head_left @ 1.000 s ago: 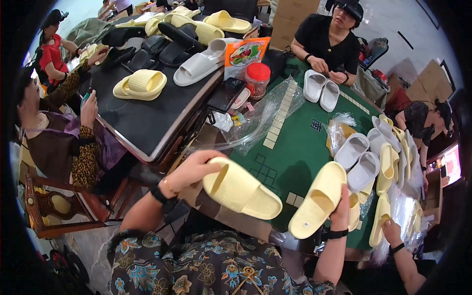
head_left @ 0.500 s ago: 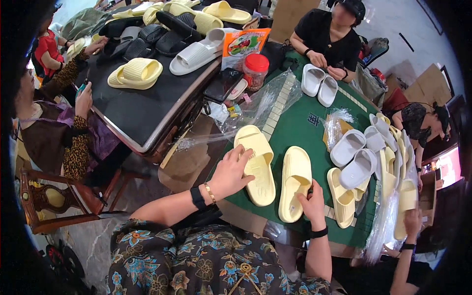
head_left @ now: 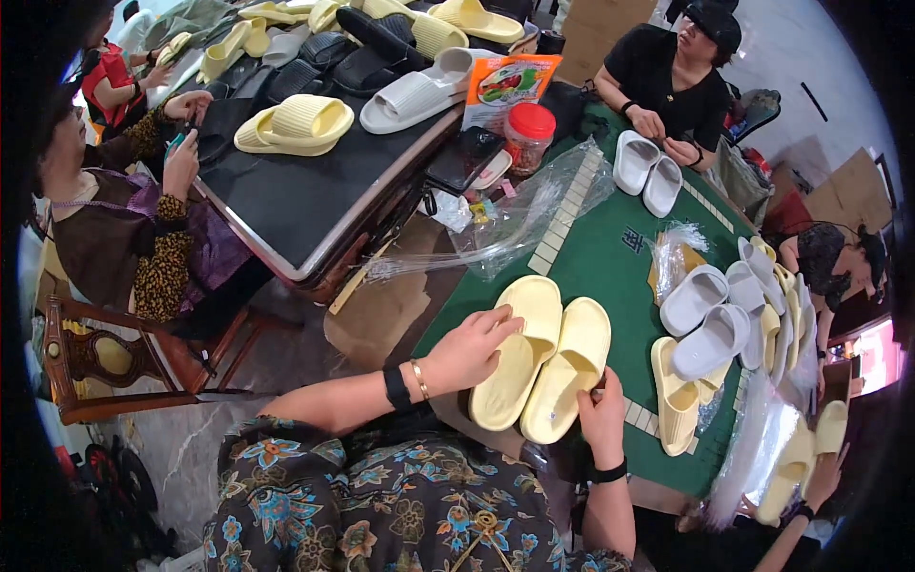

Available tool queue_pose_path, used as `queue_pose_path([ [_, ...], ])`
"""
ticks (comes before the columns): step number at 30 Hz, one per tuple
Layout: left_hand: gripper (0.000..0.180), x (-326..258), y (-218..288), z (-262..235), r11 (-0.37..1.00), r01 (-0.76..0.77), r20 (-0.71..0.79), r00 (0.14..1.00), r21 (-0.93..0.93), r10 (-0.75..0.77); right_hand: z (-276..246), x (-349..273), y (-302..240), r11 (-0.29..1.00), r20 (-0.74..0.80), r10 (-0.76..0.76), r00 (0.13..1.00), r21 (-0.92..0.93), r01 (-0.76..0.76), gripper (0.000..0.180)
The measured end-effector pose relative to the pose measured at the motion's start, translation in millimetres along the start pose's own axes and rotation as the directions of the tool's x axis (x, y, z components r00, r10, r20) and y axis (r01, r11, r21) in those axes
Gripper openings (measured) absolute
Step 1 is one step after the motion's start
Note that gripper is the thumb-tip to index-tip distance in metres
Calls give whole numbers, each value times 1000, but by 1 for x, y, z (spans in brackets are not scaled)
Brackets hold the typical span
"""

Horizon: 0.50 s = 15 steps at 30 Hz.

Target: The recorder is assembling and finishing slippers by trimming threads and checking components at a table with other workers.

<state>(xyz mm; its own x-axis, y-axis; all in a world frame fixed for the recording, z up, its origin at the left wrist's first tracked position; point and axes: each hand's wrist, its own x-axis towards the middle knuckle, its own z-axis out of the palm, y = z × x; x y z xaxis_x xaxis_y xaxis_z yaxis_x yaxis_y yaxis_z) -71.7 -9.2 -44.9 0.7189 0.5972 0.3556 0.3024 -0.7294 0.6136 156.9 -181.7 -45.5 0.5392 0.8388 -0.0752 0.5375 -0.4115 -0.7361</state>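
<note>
Two pale yellow slide sandals lie side by side at the near edge of the green table, toes pointing away from me and sides touching. My left hand [head_left: 474,351] grips the left yellow slide [head_left: 502,381] by its outer side, fingers reaching over the footbed edge near the strap. My right hand [head_left: 600,417] is closed on the outer side of the right yellow slide [head_left: 562,377], below its strap. The fingers under that edge are hidden. Just right of them, another yellow slide [head_left: 677,410] lies partly beneath a grey slide [head_left: 712,341].
A heap of grey and yellow slides [head_left: 753,286] covers the table's right side, beside bundled clear plastic ties [head_left: 739,453]. Opposite me, a person [head_left: 672,76] sits near a grey pair [head_left: 648,174]. On the left stands a black table [head_left: 286,205] with more slides and a red-lidded jar [head_left: 529,138].
The two yellow slides, apart before, have been brought together, the left one moving right and toward me. At far right, another person's hand has shifted with yellow slides. The view has turned slightly left.
</note>
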Motion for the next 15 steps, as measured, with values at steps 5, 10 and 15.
queue_pose_path([
  [5, 26, 19, -40, -36, 987, 160, -99, 982, -22, -162, -11, -3, -3, 970, 99, 133, 986, 192, -150, 56],
  [10, 10, 32, -111, -49, 883, 198, -272, 959, 426, -84, -10, -4, 7, 984, 93, 95, 991, 143, -108, 54],
  [15, 8, 39, -126, -49, 823, 224, -187, 971, 521, -146, -9, -6, 8, 978, 76, 108, 991, 171, -120, 51],
])
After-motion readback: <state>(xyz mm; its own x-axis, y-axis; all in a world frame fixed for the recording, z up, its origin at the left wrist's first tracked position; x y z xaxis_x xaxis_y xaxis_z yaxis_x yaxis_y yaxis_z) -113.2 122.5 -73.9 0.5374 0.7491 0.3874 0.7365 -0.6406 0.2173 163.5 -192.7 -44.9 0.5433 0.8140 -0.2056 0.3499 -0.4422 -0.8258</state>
